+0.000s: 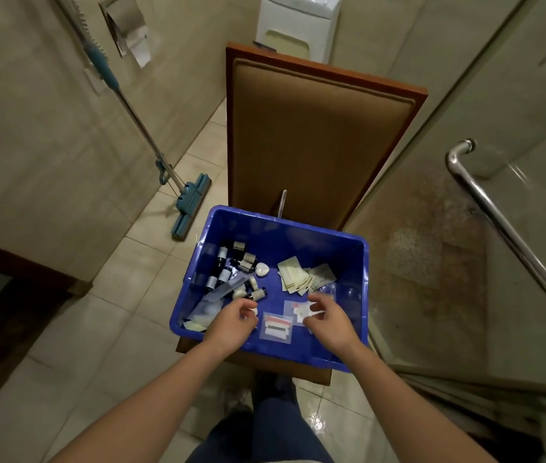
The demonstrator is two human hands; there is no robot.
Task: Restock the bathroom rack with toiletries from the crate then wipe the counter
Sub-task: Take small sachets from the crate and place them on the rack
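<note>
Crate [285, 228] lies long axis left-right; left grip [231, 324] seemingly holds a soap [252, 311], right grip [328, 324] pinches a sachet [304, 310].

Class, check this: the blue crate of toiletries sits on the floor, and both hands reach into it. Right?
No. The head view shows the blue crate sitting on the chair, not the floor; the left hand and right hand do reach into it.
</note>
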